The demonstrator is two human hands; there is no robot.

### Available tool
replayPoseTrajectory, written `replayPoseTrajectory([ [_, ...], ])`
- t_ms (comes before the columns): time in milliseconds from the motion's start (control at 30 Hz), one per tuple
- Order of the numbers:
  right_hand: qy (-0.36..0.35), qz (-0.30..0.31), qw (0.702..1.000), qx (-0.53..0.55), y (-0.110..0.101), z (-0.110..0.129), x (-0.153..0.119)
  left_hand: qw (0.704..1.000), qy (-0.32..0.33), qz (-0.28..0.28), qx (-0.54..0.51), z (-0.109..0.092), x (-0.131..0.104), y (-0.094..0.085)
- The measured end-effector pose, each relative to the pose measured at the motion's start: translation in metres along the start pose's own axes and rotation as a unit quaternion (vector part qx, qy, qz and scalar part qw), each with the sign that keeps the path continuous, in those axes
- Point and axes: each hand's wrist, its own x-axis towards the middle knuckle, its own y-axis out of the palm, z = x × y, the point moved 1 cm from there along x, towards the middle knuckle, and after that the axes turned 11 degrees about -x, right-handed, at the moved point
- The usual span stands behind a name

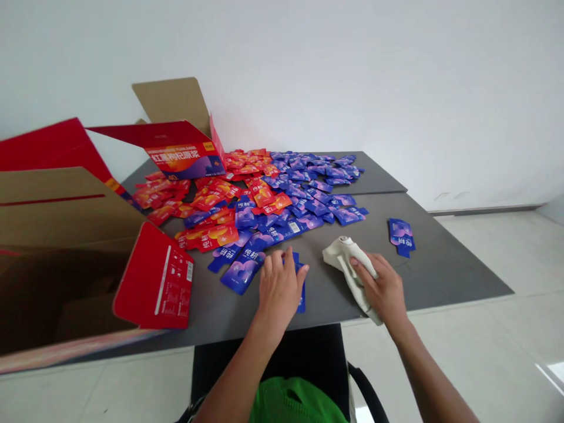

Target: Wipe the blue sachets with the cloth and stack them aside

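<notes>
I see the right hand [383, 288] clutching a pale cloth [350, 273]. The left hand [278, 285] partly covers blue packaging [302, 301] on the tabletop [440, 264]; whether it grips, I can't make out.

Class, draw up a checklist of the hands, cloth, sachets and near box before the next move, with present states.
1. Pale cloth held? Ok: the right hand grips it.
2. Left hand at a sachet? Ok: it partly covers a blue one.
3. Near box open? Ok: flaps spread.
4. Colours fully separate? Not ok: blue sachets lie among red sachets.
5. Lone blue sachet on the table? Ok.
6. Seals intact? Cannot tell.
</notes>
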Motion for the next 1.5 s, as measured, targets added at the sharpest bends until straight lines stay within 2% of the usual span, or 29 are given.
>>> replayPoseTrajectory([
  [100, 0.070, -0.020, 0.997, 0.040, -0.001, -0.007, -0.012, 0.998, -0.033, 0.048, 0.005, 0.000, 0.009, 0.003],
  [200, 0.123, -0.023, 0.990, 0.062, -0.002, -0.010, -0.015, 0.991, -0.065, 0.099, -0.059, 0.003, 0.018, 0.001],
  [300, 0.149, -0.020, 0.986, 0.072, -0.003, -0.011, -0.014, 0.976, -0.088, 0.127, -0.156, 0.010, 0.029, 0.003],
  [433, 0.161, -0.016, 0.983, 0.082, -0.004, -0.010, -0.013, 0.964, -0.083, 0.135, -0.215, 0.012, 0.042, 0.003],
  [533, 0.171, -0.020, 0.981, 0.089, -0.003, -0.010, -0.014, 0.950, -0.035, 0.109, -0.292, 0.001, 0.041, -0.012],
  [633, 0.184, -0.030, 0.978, 0.091, -0.002, -0.013, -0.015, 0.917, 0.085, 0.063, -0.383, -0.015, 0.029, -0.035],
  [700, 0.187, -0.036, 0.978, 0.091, -0.002, -0.015, -0.016, 0.917, 0.161, 0.071, -0.359, -0.021, 0.016, -0.044],
  [767, 0.186, -0.037, 0.978, 0.087, -0.002, -0.015, -0.017, 0.932, 0.203, 0.106, -0.280, -0.020, 0.001, -0.045],
  [867, 0.182, -0.036, 0.979, 0.078, -0.003, -0.015, -0.017, 0.942, 0.232, 0.165, -0.176, -0.011, -0.023, -0.038],
  [967, 0.170, -0.017, 0.983, 0.074, -0.003, -0.015, -0.015, 0.947, 0.233, 0.182, -0.129, -0.003, -0.046, -0.031],
  [1067, 0.134, 0.029, 0.988, 0.067, -0.005, -0.013, -0.004, 0.962, 0.204, 0.144, -0.108, -0.003, -0.069, -0.024],
  [1133, 0.083, 0.037, 0.994, 0.056, -0.008, -0.008, 0.008, 0.972, 0.188, 0.104, -0.097, -0.005, -0.083, -0.016],
  [1200, 0.005, 0.028, 0.999, 0.047, -0.013, 0.004, 0.019, 0.976, 0.185, 0.071, -0.089, -0.007, -0.095, -0.005],
  [1267, -0.095, 0.045, 0.994, 0.041, -0.014, 0.020, 0.025, 0.976, 0.193, 0.044, -0.089, -0.006, -0.102, 0.006],
  [1333, -0.205, 0.109, 0.972, 0.022, -0.010, 0.038, 0.022, 0.973, 0.207, 0.025, -0.094, -0.003, -0.106, 0.013],
  [1400, -0.303, 0.190, 0.934, -0.012, 0.001, 0.050, 0.014, 0.971, 0.216, 0.016, -0.101, 0.000, -0.107, 0.017],
  [1467, -0.359, 0.246, 0.899, -0.041, 0.016, 0.053, 0.010, 0.970, 0.217, 0.014, -0.107, 0.003, -0.106, 0.019],
  [1500, -0.369, 0.257, 0.892, -0.054, 0.024, 0.051, 0.012, 0.971, 0.214, 0.013, -0.109, 0.003, -0.106, 0.019],
])
